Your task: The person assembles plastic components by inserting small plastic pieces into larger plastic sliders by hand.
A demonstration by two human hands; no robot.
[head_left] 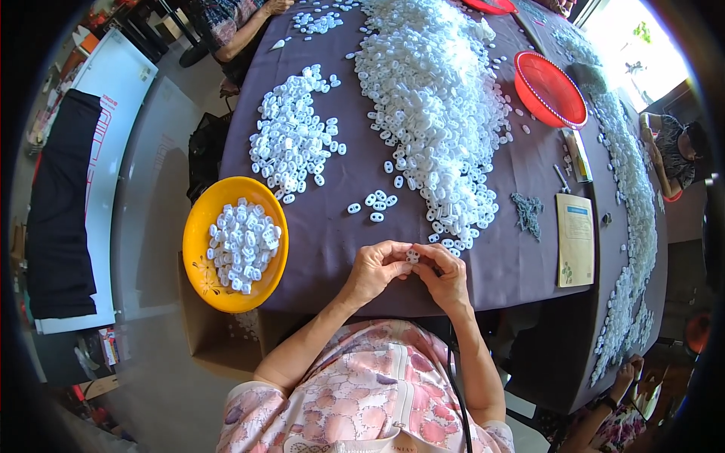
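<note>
My left hand [373, 272] and my right hand [445, 279] meet at the table's near edge. Between their fingertips they pinch a small white oval plastic piece with two dark holes [412, 257]; whether it is one piece or two put together, I cannot tell. Just beyond my hands lies a small cluster of like pieces [376, 217]. The tip of a large heap of white pieces [434, 98] comes close to my right fingers. A smaller loose pile [291, 140] spreads to the left.
A yellow bowl [198, 219] of white pieces stands at the left edge, above a cardboard box [215, 343]. On the right are a red basket [550, 90], grey-green scraps [527, 213] and a tan booklet [576, 249]. Other people sit around the purple-grey tablecloth [325, 249].
</note>
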